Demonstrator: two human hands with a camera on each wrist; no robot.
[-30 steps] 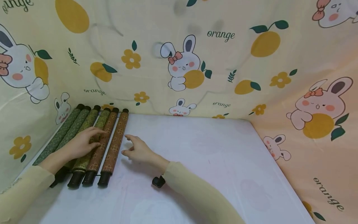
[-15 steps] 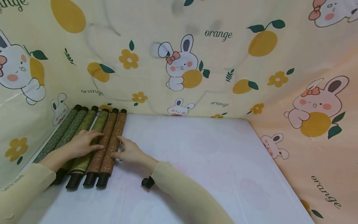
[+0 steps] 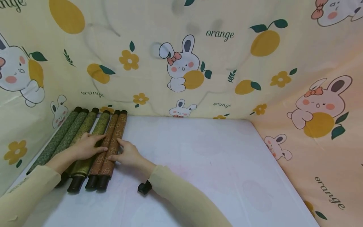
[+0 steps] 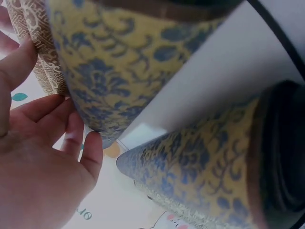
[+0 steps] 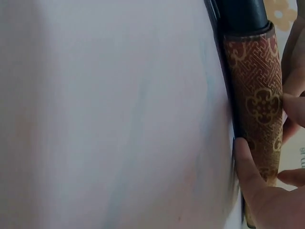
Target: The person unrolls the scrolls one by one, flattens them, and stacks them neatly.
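Two brown scrolls with gold flower patterns lie side by side, touching along their length in the head view. My left hand [image 3: 87, 146] holds the left brown scroll [image 3: 97, 165], thumb on its right edge and fingers over its left side. The right brown scroll [image 3: 107, 166] lies between the thumb and fingers of my right hand [image 3: 131, 154]; the right wrist view shows fingers [image 5: 247, 164] along its edge. Just beyond my left fingers are yellow scrolls with blue flowers, one close up [image 4: 114, 62] in the left wrist view. My left hand and forearm hide parts of them.
Dark green scrolls [image 3: 48, 151] lie further left, beside the patterned cloth wall. All scroll tops reach the back cloth [image 3: 158, 104]. White table surface [image 3: 204, 164] stretches to the right of the scrolls. A black device [image 3: 145, 187] sits at my right wrist.
My right hand has moved left and come onto the right brown scroll. The left brown scroll has shifted right under my left hand, and the gap between the two brown scrolls has closed.
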